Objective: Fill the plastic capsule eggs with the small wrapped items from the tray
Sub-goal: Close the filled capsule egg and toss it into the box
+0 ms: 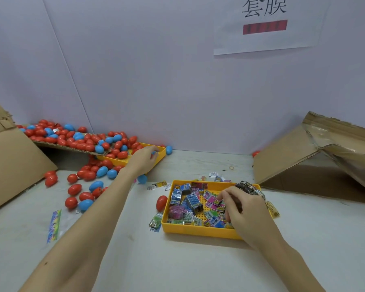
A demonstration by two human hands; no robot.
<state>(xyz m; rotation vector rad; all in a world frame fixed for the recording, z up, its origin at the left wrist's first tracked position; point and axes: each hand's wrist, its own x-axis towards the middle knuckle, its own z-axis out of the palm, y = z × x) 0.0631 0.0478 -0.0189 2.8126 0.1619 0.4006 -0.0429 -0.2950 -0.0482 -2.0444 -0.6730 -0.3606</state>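
Pinching packets in one yellow tray [200,231], right hand [243,209]; left hand [142,159] cups a blue egg [154,153].

Red and blue capsule eggs [86,142], closed, lay heaped on a cardboard flap and spilled across the surface at left; small wrapped items [193,204] filled a yellow tray [198,230] nearby; one red egg [161,203] lay beside it.

The left hand [142,160] reached into the far yellow tray [161,153], fingers curled over a blue egg [154,153] among the heap of red and blue capsule eggs [80,142]. The right hand [243,209] dipped into the near yellow tray [198,229], fingertips pinching among the small wrapped packets [195,202]. One red egg [161,203] lay just beside that tray's left wall.
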